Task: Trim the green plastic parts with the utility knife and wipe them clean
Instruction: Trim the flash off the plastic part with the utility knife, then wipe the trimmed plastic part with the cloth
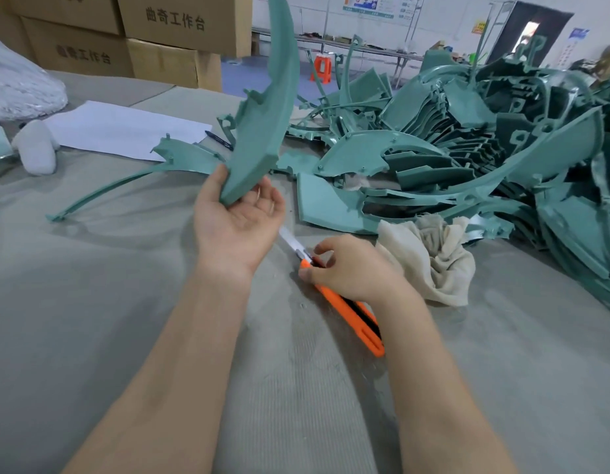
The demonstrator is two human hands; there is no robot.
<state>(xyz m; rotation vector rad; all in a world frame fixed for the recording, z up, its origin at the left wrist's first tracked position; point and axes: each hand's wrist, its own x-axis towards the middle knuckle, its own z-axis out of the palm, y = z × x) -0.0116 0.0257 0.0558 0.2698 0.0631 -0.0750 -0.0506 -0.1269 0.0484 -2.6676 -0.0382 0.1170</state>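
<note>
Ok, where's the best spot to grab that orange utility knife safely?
Take the utility knife by its orange body, from above on the right side. Its bare blade points away toward the left hand, so keep fingers behind the metal tip.

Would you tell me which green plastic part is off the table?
The long curved part gripped upright by the left hand; all others lie on the table or in the heap.

Factory workshop: stacked cartons [180, 25], heaped green parts [467, 142].
</note>
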